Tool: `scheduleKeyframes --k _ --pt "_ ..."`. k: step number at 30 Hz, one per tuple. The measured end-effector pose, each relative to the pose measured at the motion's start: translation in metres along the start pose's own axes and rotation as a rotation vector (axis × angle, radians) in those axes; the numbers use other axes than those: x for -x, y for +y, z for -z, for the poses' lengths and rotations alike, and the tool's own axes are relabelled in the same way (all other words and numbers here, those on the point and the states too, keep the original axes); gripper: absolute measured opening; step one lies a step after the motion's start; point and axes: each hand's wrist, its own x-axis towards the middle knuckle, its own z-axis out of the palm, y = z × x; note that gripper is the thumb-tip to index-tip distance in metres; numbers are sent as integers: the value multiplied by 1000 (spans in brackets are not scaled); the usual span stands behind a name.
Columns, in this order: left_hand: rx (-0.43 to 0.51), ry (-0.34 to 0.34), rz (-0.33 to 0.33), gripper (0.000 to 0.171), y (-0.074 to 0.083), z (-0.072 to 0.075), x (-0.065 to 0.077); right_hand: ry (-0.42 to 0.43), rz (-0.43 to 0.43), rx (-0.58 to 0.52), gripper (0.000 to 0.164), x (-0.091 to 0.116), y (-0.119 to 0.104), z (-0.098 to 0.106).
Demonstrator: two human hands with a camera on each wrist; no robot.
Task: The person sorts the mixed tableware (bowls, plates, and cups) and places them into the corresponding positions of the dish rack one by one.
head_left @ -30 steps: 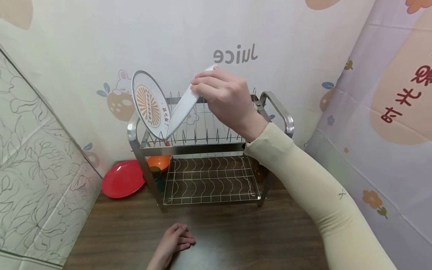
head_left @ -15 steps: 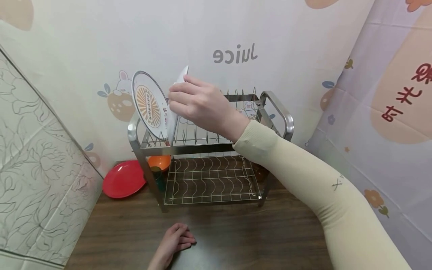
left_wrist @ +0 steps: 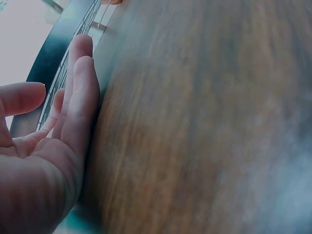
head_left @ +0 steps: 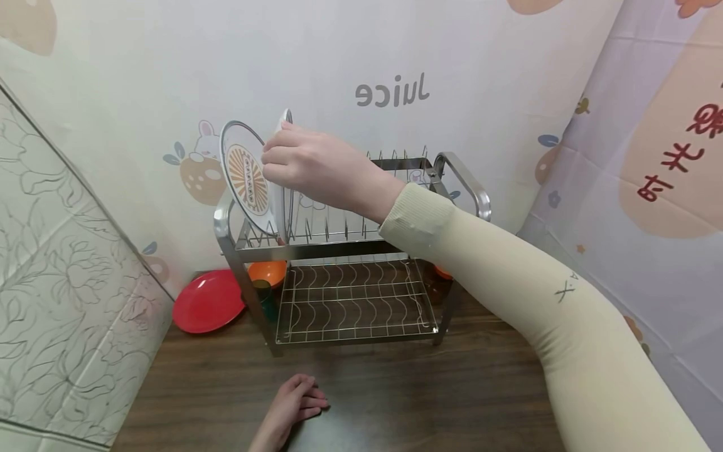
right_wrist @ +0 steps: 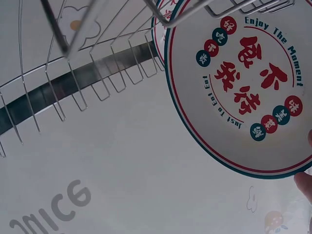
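Observation:
My right hand (head_left: 322, 166) pinches the edge of a white plate (right_wrist: 214, 117) with red Chinese characters and a red and teal rim. In the head view this plate stands nearly upright at the left end of the top tier of the metal dish rack (head_left: 339, 250), its lower edge among the wires. Just left of it, another white plate (head_left: 252, 180), with an orange sunburst print, leans in the same tier. My left hand (head_left: 292, 402) rests on the wooden table, fingers relaxed and holding nothing; the left wrist view shows these fingers (left_wrist: 80, 102) stretched along the tabletop.
A red plate (head_left: 208, 301) lies left of the rack. Near the rack's left leg are an orange bowl (head_left: 268, 272) and a dark green cup (head_left: 265, 301). Another orange item (head_left: 443, 272) peeks out by the right leg. The lower wire tier (head_left: 356, 301) has wavy dividers.
My right hand has moved left with the held plate, which has gone from a steep slant to nearly upright beside the sunburst plate. The left hand has stayed still.

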Motion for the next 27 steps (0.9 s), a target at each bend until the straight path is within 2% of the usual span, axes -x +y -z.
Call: scheduleKeyframes --k 4,10,16,20,23,27 --pt "-8 0 8 31 1 1 0 -41 -38 -19 24 -2 3 1" --pt "-18 5 4 32 0 1 -1 -48 -139 -143 35 -2 18 -3" --pt "-13 -6 3 31 -2 1 -2 -31 -210 -296 34 2 30 -11" --pt "-15 -8 -2 32 -2 0 -3 -69 -286 -366 29 0 35 -15" --pt "-21 -3 -14 33 -2 0 -3 -126 -320 -354 24 -4 37 -20" --pt "-22 4 -17 34 -2 0 -4 -183 -301 -307 20 -11 39 -25"
